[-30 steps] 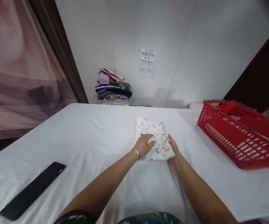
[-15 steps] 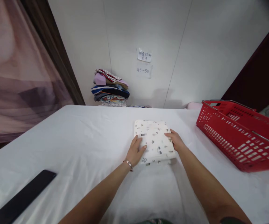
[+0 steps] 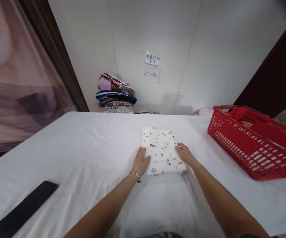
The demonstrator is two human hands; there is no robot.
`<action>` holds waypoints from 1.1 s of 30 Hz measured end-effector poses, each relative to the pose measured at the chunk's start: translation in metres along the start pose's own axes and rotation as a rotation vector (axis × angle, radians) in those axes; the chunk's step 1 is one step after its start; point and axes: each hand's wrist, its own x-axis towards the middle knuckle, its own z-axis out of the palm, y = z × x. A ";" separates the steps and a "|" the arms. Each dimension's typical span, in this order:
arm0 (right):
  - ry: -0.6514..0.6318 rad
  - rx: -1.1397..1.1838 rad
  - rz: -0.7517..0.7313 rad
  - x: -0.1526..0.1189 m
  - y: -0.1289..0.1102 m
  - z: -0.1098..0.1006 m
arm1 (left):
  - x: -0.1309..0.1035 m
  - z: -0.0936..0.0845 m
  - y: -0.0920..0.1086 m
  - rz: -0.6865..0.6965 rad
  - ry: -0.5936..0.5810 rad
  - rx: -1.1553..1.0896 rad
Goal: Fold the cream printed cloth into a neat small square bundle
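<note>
Sitting pretty much in the middle of the table [image 3: 83, 145], a bit toward the far edge, is a folded cloth [image 3: 161, 150], white with little dark prints all over it, lying flat on the white sheet. Both hands are on it: the left hand [image 3: 141, 162], with a thin bracelet [image 3: 135, 174] on the wrist, lies open against the cloth's near left edge with fingers spread flat, not clamped on anything, and the right hand [image 3: 184, 154] lies open the same way against the right edge, fingertips touching the fabric. So the cloth sits between the two palms, pressed from both sides rather than gripped. Over at the table's right edge, well apart from the cloth, there's a red basket [image 3: 254, 145] with slotted walls. A long black flat thing [image 3: 21, 211] lies near the near left corner. Past the far edge, against the wall, a stack of folded clothes [image 3: 115, 94] sits under two paper notes [image 3: 152, 66].
</note>
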 end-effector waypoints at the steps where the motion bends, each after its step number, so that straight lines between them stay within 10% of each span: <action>1: 0.000 0.009 0.006 -0.001 0.000 0.001 | 0.000 0.000 0.000 0.007 0.008 -0.002; 11: 0.018 -0.237 -0.025 0.011 -0.004 -0.017 | -0.021 -0.003 -0.005 0.294 -0.032 0.237; 22: 0.081 -0.157 0.026 0.097 -0.045 0.009 | -0.037 -0.009 0.016 0.713 -0.263 0.551; 33: 0.125 0.092 0.106 0.109 -0.012 0.000 | -0.031 -0.009 0.014 0.895 -0.277 0.554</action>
